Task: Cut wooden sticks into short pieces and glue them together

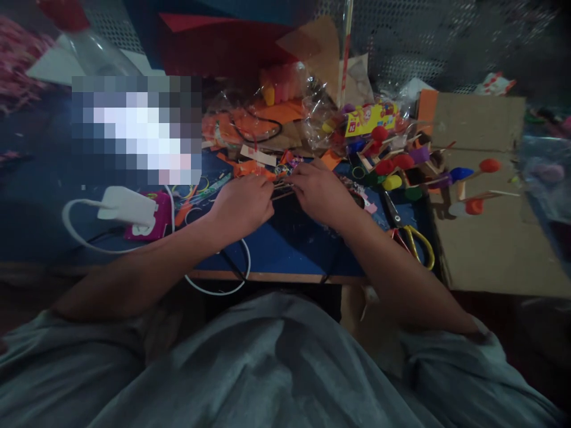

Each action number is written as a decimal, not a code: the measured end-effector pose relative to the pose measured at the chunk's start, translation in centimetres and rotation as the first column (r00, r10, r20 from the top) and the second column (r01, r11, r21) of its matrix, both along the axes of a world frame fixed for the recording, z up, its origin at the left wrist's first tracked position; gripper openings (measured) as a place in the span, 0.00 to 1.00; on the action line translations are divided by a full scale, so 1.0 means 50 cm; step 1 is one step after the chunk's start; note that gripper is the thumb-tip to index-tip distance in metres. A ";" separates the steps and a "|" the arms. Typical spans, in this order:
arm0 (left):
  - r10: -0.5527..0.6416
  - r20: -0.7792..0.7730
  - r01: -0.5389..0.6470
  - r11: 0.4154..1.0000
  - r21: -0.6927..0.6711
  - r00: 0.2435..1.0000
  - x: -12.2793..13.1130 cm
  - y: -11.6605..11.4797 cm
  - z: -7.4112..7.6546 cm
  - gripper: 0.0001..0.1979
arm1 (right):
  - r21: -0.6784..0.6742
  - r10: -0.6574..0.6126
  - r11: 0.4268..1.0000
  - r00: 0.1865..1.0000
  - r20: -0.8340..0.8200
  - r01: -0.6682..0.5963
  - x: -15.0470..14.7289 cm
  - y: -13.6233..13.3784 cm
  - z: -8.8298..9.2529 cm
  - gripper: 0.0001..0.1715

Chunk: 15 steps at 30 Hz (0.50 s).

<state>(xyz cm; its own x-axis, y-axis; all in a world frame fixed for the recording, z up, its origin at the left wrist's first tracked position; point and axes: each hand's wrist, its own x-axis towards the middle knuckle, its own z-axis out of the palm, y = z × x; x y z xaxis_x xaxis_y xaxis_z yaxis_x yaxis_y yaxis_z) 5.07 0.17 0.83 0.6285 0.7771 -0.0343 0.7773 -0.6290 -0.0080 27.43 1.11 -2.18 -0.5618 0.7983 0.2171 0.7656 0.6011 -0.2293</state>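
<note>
Thin wooden sticks (282, 191) span the gap between my two hands, low over the blue tabletop (272, 249). My left hand (243, 205) is closed, its fingers pinching the sticks' left end. From the other side my right hand (322, 193) pinches them with thumb and fingertips. The fingers hide part of the sticks, so how they join cannot be made out. Just beyond the fingers lie orange scraps (254, 170) and a pale paper strip (258, 155).
Yellow-handled scissors (419, 244) lie right of my right arm, beside a cardboard sheet (495, 238). Coloured clay balls on sticks (404, 161) are heaped behind them. On the left, a white charger (127, 205) sits in a pink socket block (156, 223), its white cable (248, 261) looping over the front edge.
</note>
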 end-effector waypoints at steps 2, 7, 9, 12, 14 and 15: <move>0.012 0.083 -0.011 1.000 -0.016 0.996 -0.010 0.007 -0.014 0.12 | 0.003 -0.034 0.999 0.999 -0.033 0.034 0.000 -0.004 -0.006 0.29; 0.019 0.352 -0.006 0.999 -0.039 0.936 -0.034 0.025 -0.032 0.10 | 0.019 -0.022 1.000 0.999 -0.049 0.023 -0.006 -0.016 0.001 0.23; 0.025 0.403 -0.005 0.999 -0.051 0.915 -0.041 0.029 -0.036 0.10 | 0.009 -0.032 0.999 0.999 -0.029 0.033 -0.005 -0.018 0.001 0.21; 0.047 0.432 -0.020 0.998 -0.067 0.901 -0.047 0.032 -0.046 0.11 | 0.018 -0.098 0.995 0.994 -0.046 0.099 0.002 -0.021 -0.003 0.19; 0.033 0.447 -0.009 0.998 -0.055 0.894 -0.049 0.033 -0.053 0.13 | 0.034 -0.123 0.991 0.989 -0.077 0.126 0.008 -0.023 -0.006 0.18; 0.017 0.456 0.006 0.999 -0.049 0.890 -0.049 0.034 -0.055 0.13 | 0.042 -0.123 0.991 0.988 -0.096 0.127 0.010 -0.025 -0.007 0.18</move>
<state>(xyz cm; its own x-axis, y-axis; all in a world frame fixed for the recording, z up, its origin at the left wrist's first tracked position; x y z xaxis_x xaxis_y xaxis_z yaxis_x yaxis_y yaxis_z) 2.63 1.86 -1.95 0.5799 0.7849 0.2181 0.6913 -0.6158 0.3780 27.93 -0.13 -2.55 -0.4337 0.8485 0.3032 0.8123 0.5138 -0.2760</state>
